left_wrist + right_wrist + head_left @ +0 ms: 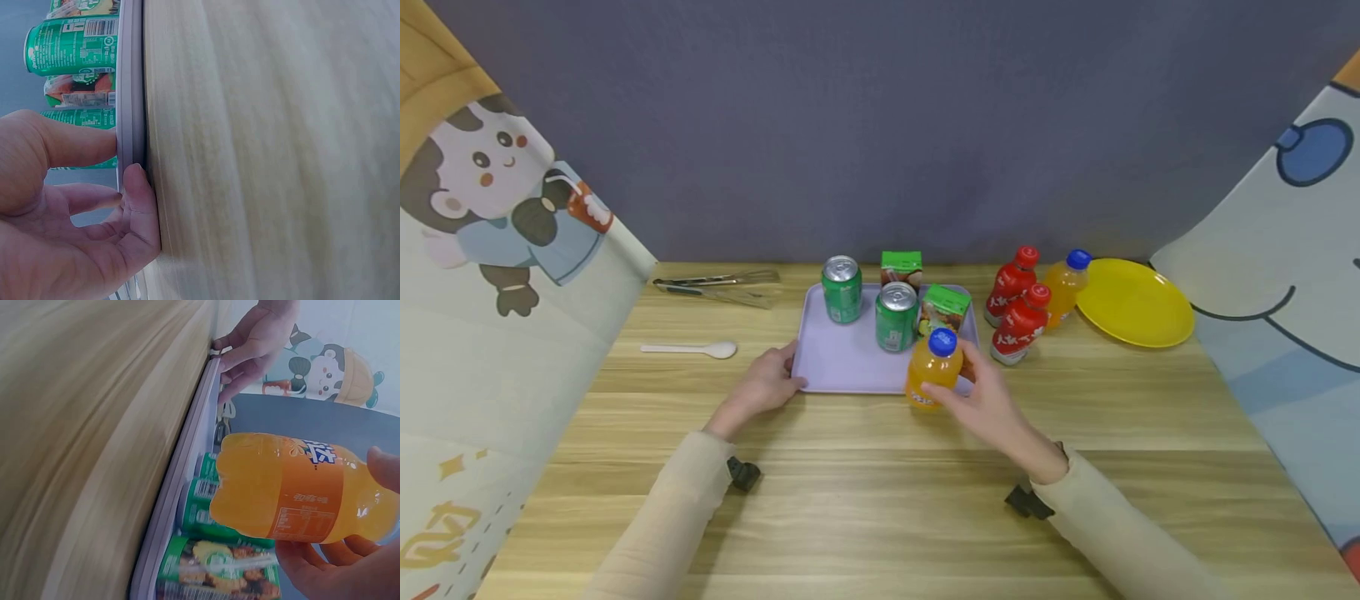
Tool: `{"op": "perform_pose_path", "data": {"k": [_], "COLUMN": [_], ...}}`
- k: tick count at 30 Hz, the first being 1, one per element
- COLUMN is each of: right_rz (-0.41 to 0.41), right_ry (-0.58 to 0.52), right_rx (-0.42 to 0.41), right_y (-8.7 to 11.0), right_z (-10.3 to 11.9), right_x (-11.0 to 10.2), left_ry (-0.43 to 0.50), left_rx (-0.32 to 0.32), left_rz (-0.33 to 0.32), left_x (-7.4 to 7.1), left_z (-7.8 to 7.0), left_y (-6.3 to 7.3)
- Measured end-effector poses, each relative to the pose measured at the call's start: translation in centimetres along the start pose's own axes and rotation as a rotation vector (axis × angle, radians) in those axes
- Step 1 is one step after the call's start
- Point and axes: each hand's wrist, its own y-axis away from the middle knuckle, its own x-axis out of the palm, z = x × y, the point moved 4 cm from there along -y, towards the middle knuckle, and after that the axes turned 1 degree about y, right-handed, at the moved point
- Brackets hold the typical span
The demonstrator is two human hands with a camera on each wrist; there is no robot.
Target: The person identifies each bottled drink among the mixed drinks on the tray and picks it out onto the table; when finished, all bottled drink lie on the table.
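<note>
My right hand (988, 407) grips a bottle of orange soda (931, 372) with a blue cap, fingers and thumb around its upper part. In the right wrist view the soda bottle (281, 487) is held over the front right part of a pale purple tray (850, 367). At the tray's front left corner, my left hand (765, 381) pinches the rim. Two green drink cans (842, 293) stand on the tray, along with two small green-topped drink cartons (945, 305). The soda bottle partly covers the tray's front right side in the head view.
Right of the tray stand two red bottles (1021, 325) and another orange soda bottle (1064, 287). A yellow plate (1135, 302) lies farther right. Metal tongs (718, 287) and a pale spoon (688, 350) lie at the left. A dark wall (880, 133) rises behind the table.
</note>
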Motion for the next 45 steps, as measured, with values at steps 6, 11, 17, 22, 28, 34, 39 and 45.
{"op": "perform_pose_path", "data": {"k": [6, 11, 17, 22, 28, 34, 39, 45], "right_rz": [-0.036, -0.069, -0.094, -0.110, -0.130, -0.162, -0.196, -0.236], "right_ry": [0.045, 0.069, 0.108, 0.115, 0.140, 0.196, 0.232, 0.279], "right_rx": [-0.009, -0.024, 0.008, 0.026, 0.052, 0.129, 0.145, 0.158], "right_y": [0.9, 1.4, 2.5, 3.3, 4.3, 4.9, 5.2, 4.8], "right_z": [-0.7, -1.1, -1.8, -3.5, -6.7, -7.3, -7.6, -8.6], "right_x": [-1.7, -3.1, -4.8, -6.2, -8.1, -9.8, -11.2, -13.0], "left_ry": [0.004, -0.001, -0.008, -0.001, 0.005, -0.002, 0.000, 0.002], "left_rx": [0.003, 0.000, 0.001, 0.017, 0.007, 0.005, 0.006, 0.007], "left_rz": [0.000, -0.002, 0.007, -0.003, 0.005, 0.009, 0.013, 0.015], "left_x": [0.0, -0.2, -0.2, -0.2, -0.1, -0.1, -0.2, -0.2], "left_z": [0.0, 0.0, -0.2, -0.3, -0.4, -0.3, -0.3, -0.3], "left_y": [-0.1, 0.0, 0.1, 0.1, 0.1, 0.2, 0.2, 0.2]}}
